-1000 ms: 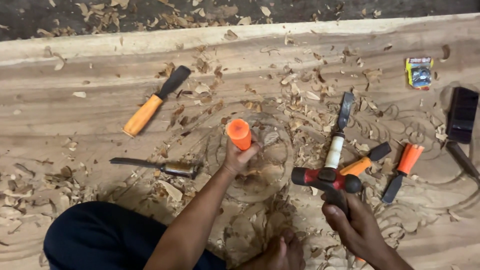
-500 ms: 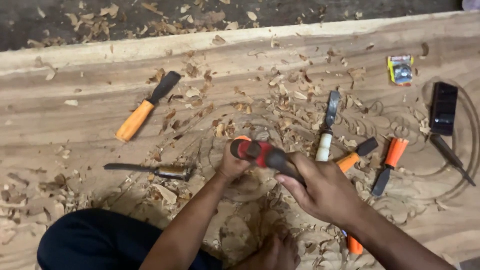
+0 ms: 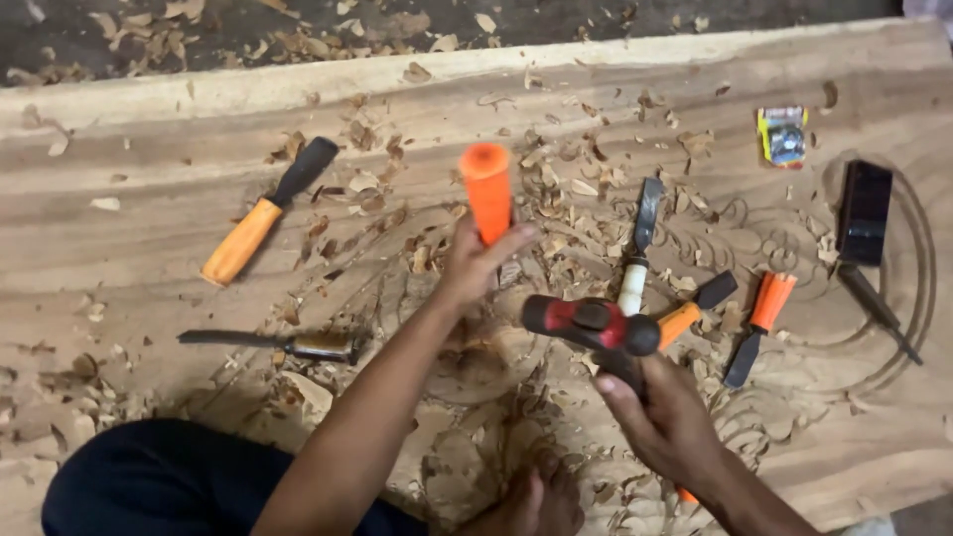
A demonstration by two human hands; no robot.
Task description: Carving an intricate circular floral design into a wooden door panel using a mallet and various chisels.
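The left hand [image 3: 475,266] was closed round an orange-handled chisel [image 3: 487,194], held upright over the middle of the wooden slab [image 3: 149,189]; the right hand [image 3: 663,422] gripped a red-and-black mallet [image 3: 593,324] just right of it. Carved scrollwork [image 3: 794,248] already showed at the right, while the patch under the chisel looked only partly cut. Spare chisels [image 3: 263,213] lay among wood shavings [image 3: 556,169]. I saw no container, only a small blister pack [image 3: 783,135] far right.

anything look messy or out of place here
Wood chips are strewn over the carved slab among scattered chisels. That suits carving; nothing looks broken or spilled otherwise.
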